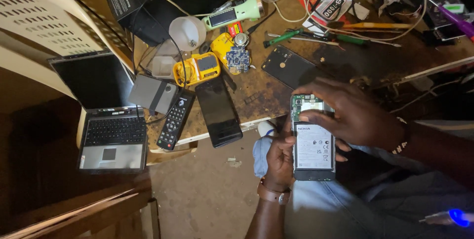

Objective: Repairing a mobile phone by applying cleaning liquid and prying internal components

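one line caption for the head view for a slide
Left hand cradles an opened black smartphone with its white battery exposed, right hand fingering its top, beside a cluttered wooden workbench.

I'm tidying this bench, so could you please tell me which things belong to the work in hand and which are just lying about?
In hand:
opened phone, back cover off
left hand holding it from below
right hand, fingers at its top end

Lying about:
laptop
remote control
black phone
yellow casing
small blue circuit board
green-handled screwdriver
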